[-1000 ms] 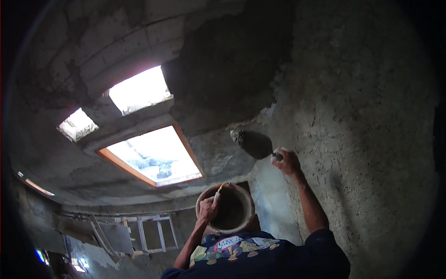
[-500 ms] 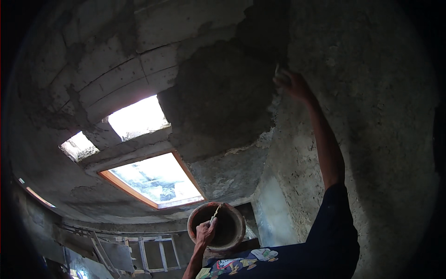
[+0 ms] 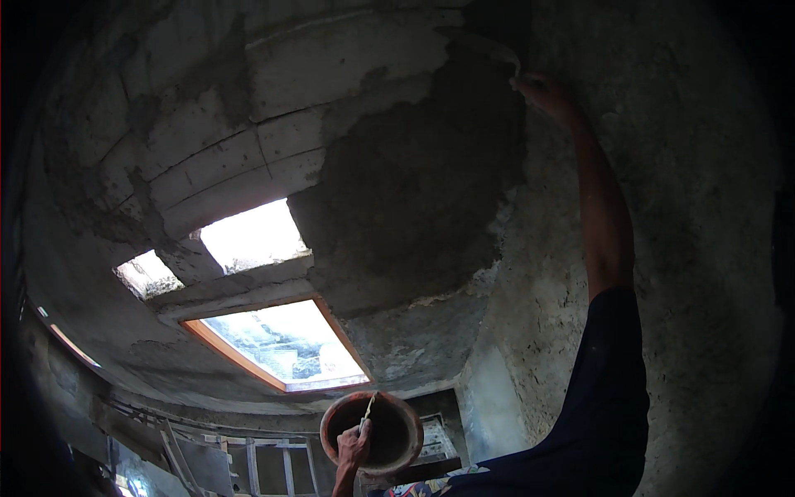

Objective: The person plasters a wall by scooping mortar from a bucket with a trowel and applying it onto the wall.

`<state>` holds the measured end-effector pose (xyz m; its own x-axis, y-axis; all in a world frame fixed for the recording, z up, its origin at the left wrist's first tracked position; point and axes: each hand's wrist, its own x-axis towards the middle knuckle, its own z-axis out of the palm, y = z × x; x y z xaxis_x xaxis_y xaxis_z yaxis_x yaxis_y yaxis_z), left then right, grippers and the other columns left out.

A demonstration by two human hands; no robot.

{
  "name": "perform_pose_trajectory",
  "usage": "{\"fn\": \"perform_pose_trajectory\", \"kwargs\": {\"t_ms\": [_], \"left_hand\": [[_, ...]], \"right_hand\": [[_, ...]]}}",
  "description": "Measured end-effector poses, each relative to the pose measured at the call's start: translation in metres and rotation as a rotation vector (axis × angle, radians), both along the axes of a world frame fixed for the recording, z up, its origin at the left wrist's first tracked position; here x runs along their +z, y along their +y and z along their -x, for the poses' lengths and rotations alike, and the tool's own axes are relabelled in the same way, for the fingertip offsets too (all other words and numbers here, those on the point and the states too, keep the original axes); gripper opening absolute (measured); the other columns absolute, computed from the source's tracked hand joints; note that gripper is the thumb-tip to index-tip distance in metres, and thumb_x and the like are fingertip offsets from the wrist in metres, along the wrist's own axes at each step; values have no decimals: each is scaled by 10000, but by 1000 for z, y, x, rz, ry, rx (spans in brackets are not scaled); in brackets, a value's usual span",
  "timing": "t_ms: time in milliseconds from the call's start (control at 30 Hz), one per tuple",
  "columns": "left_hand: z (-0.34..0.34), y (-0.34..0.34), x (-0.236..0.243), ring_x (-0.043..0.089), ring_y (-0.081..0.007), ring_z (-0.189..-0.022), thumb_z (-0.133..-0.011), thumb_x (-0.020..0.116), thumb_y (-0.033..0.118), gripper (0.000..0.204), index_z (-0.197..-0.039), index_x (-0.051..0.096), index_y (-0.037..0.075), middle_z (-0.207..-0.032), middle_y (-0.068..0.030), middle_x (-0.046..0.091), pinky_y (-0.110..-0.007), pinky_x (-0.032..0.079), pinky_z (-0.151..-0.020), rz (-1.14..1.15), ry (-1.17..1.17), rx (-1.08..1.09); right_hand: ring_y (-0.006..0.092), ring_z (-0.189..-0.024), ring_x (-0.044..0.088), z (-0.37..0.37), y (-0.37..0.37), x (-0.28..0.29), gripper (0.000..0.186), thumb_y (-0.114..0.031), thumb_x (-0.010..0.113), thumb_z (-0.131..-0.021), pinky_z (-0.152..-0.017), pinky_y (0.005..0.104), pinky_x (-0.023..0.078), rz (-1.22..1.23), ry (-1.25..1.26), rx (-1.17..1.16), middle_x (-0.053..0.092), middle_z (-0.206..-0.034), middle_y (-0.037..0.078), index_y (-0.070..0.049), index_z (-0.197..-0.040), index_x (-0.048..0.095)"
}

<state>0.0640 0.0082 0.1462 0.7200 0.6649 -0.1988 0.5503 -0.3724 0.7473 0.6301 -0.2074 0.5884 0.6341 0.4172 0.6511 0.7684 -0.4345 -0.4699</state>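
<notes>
High on the wall near the corner, my right hand [image 3: 542, 93] is closed on the handle of a trowel [image 3: 489, 47]. Its dark blade lies close to the wall, just above a broad patch of dark, wet-looking plaster [image 3: 406, 190]. Low in view, a round bucket [image 3: 414, 435] with a reddish rim hangs or stands before me; its inside is dark and I cannot make out the contents. Over its mouth my left hand [image 3: 354, 446] is closed on a thin pale-yellow bar [image 3: 368, 406] that looks like the bucket's handle.
Left of the dark patch are bare blocks [image 3: 290, 70], two bright openings [image 3: 252, 236] and a wood-framed window [image 3: 286, 344]. A rough side wall [image 3: 580, 331] rises at the right. Below left stands a ladder-like wooden frame [image 3: 273, 464].
My right hand has moved up the wall with the trowel, whose blade now shows more clearly. The bucket and my left hand sit a little lower and further left in view.
</notes>
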Motion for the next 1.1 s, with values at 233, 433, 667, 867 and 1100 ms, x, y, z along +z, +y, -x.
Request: {"fn": "perform_pose_trajectory", "kwargs": {"t_ms": [233,433,667,867,1100], "left_hand": [[2,-11,0,493,-208,-480,-873,532,449,509,-697,581,-25,-514,-145,486,-388,392,-542,91,96,60],[-6,-15,-10,476,-199,-473,-875,516,472,536,-689,576,-27,-508,-141,486,-384,389,-540,116,76,4],[-11,-24,-14,484,-169,-495,-885,491,493,558,-684,573,-21,-510,-111,495,-365,391,-539,120,113,22],[-11,-28,-9,404,-101,-507,-905,491,458,541,-661,539,-22,-504,-31,424,-318,338,-490,138,129,18],[-5,-23,-20,479,-155,-500,-884,483,507,575,-684,569,-25,-506,-106,487,-365,382,-536,148,154,9]], "right_hand": [[160,-867,476,-10,28,4,485,-496,551,-859,-783,308,379,-171,338,49,504,-944,56,-27,-975,579],[129,-637,468,-58,38,-21,446,-483,451,-913,-650,307,426,-235,89,40,480,-672,4,-50,-865,549],[103,-523,382,-58,36,14,395,-447,450,-927,-498,288,352,34,33,-98,458,-627,-36,-93,-786,551],[115,-482,412,-34,69,1,363,-417,460,-926,-462,291,361,-280,295,161,471,-603,-15,-91,-784,533],[122,-551,471,-43,82,-24,353,-426,589,-862,-494,308,410,-438,659,612,529,-721,-8,-92,-963,538]]}}
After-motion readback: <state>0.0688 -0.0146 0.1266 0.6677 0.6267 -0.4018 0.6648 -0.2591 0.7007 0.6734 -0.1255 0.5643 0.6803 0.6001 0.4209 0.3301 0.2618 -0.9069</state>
